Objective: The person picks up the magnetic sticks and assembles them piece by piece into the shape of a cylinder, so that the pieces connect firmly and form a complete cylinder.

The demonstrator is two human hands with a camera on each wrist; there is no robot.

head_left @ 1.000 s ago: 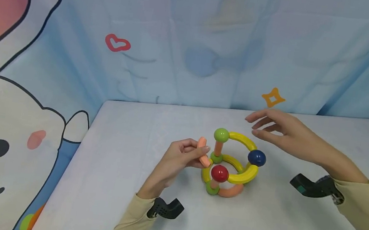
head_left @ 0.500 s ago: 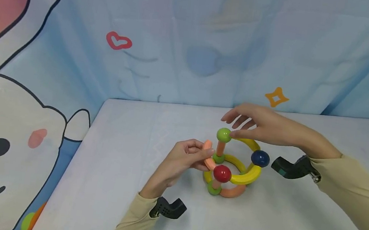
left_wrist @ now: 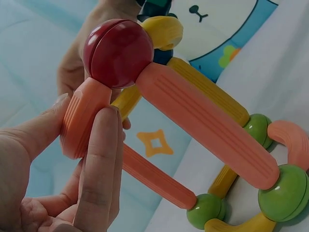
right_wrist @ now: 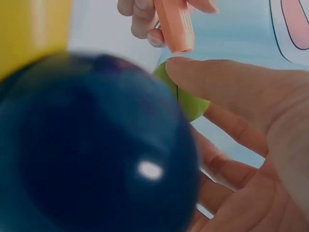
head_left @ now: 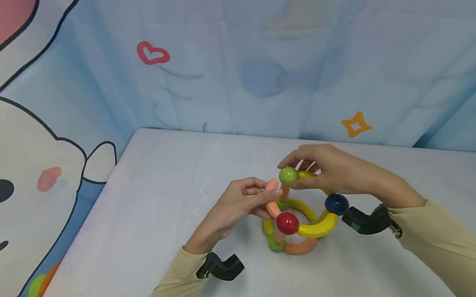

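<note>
A toy frame of coloured balls and rods stands on the table. My left hand (head_left: 234,208) pinches a curved orange rod (left_wrist: 82,118) between thumb and fingers; one end meets the red ball (left_wrist: 120,53). The rod's other end (right_wrist: 181,48) points toward the upper green ball (head_left: 288,176), with a small gap in the right wrist view. My right hand (head_left: 330,170) holds that green ball between thumb and fingers. A straight orange rod (left_wrist: 207,125) runs from the red ball down to a lower green ball (left_wrist: 285,192). Close to the right wrist camera is the dark blue ball (right_wrist: 96,150).
Yellow curved rods (head_left: 320,227) join the red and blue balls, and others form the lower ring. Another orange curved rod (head_left: 300,247) lies at the base. The white table (head_left: 156,218) backs onto a printed blue curtain (head_left: 251,50).
My right hand has come leftward and down from the air onto the upper green ball. My left hand has brought the orange rod rightward to the red ball.
</note>
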